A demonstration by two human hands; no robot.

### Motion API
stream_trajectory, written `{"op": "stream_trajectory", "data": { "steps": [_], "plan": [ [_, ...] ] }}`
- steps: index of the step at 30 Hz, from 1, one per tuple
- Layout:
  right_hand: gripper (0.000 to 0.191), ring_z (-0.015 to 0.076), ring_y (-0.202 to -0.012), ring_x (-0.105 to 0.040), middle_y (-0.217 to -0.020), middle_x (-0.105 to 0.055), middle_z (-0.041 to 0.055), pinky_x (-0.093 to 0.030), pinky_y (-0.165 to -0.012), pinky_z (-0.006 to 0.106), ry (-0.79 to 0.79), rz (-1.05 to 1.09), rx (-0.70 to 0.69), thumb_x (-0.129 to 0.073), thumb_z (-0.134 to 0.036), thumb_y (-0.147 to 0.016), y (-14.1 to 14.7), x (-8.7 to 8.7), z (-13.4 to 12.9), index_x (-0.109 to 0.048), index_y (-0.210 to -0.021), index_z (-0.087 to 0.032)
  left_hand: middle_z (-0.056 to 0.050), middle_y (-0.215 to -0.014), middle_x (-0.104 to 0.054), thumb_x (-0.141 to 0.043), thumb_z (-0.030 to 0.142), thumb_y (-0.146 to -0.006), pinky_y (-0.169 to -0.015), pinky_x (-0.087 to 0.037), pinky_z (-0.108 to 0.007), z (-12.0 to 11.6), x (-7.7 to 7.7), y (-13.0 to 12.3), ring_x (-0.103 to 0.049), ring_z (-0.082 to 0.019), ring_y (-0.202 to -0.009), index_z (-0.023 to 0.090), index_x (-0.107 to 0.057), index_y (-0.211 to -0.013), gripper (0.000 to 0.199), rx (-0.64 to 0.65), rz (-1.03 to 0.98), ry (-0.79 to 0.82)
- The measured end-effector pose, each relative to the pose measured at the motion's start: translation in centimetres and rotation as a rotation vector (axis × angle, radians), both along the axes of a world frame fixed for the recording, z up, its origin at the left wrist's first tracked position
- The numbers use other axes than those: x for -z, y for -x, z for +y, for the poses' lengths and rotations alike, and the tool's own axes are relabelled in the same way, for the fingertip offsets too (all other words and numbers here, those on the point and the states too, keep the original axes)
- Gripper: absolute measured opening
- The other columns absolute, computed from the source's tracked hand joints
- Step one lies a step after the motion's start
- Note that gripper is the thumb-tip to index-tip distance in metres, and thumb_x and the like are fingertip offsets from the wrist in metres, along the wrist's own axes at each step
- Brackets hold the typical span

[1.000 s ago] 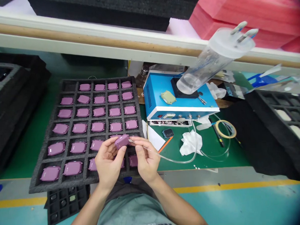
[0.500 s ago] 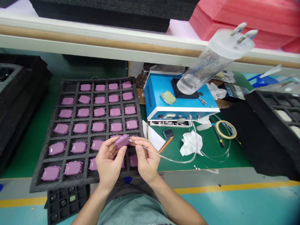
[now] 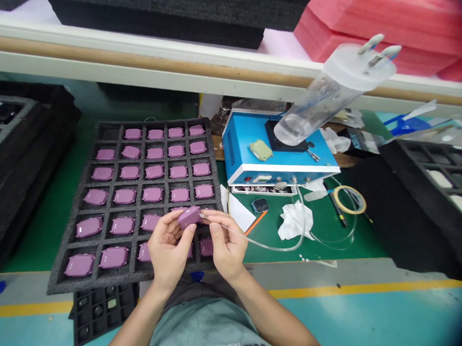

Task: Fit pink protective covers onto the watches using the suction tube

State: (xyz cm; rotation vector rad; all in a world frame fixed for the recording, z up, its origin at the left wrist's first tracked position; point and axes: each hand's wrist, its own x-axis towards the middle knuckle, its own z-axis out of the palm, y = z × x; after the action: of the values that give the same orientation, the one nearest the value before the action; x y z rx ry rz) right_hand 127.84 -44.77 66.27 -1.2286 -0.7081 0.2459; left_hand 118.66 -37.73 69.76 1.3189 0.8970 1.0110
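Observation:
Between thumb and fingers, my left hand (image 3: 173,242) grips a purple watch case (image 3: 189,216) just above the foam tray's near right part. My right hand (image 3: 227,242) pinches the end of a clear tube (image 3: 265,247), whose small tip meets the case's right side; whether it sits in a hole I cannot tell. The tube curves up to the front of a blue machine (image 3: 241,147). Purple watch cases like this one fill most compartments of the dark foam tray (image 3: 73,200) under and left of my hands.
On the machine lie a pale green watch case (image 3: 260,150) and a tilted clear cylinder (image 3: 315,100). Crumpled tissue (image 3: 295,220), a small watch (image 3: 259,206) and a tape roll (image 3: 349,199) are right of my hands. A shelf edge (image 3: 154,77) crosses above; foam trays (image 3: 438,184) flank both sides.
The view has shifted very slightly. Both hands, the watch case and the tube keep the same hold and position relative to each other.

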Motion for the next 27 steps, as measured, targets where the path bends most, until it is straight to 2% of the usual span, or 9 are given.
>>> {"op": "stream_trajectory", "data": {
  "steps": [11,21,27],
  "plan": [
    [0.016,0.0220,-0.109,-0.077,-0.111,-0.080,0.0085,-0.067,-0.094,0.042,-0.007,0.012,0.006,-0.059,-0.024,-0.103,0.07,0.02,-0.03,-0.074,-0.107,-0.024,-0.013,-0.110,-0.081,-0.089,0.031,-0.078,-0.091,-0.066,-0.032,0.05,-0.06,0.03,-0.081,-0.025,-0.100,0.015,-0.071,-0.112,0.042,-0.005,0.018,0.014],
    [0.016,0.0214,-0.109,-0.077,-0.111,-0.080,0.0081,-0.066,-0.095,0.042,-0.004,0.007,0.007,-0.058,-0.024,-0.103,0.03,-0.08,0.02,-0.074,-0.107,-0.025,-0.013,-0.111,-0.081,-0.088,0.028,-0.079,-0.092,-0.065,-0.027,0.02,-0.14,0.01,-0.080,-0.022,-0.102,0.016,-0.071,-0.112,0.039,0.002,-0.003,0.015],
    [0.016,0.0223,-0.110,-0.076,-0.113,-0.079,0.0089,-0.066,-0.096,0.043,-0.004,0.026,-0.009,-0.058,-0.024,-0.103,0.09,0.15,-0.04,-0.074,-0.108,-0.024,-0.013,-0.111,-0.081,-0.088,0.031,-0.079,-0.092,-0.066,-0.031,0.00,-0.13,0.03,-0.080,-0.024,-0.102,0.016,-0.071,-0.112,0.040,0.003,0.013,0.013]
  ]
}}
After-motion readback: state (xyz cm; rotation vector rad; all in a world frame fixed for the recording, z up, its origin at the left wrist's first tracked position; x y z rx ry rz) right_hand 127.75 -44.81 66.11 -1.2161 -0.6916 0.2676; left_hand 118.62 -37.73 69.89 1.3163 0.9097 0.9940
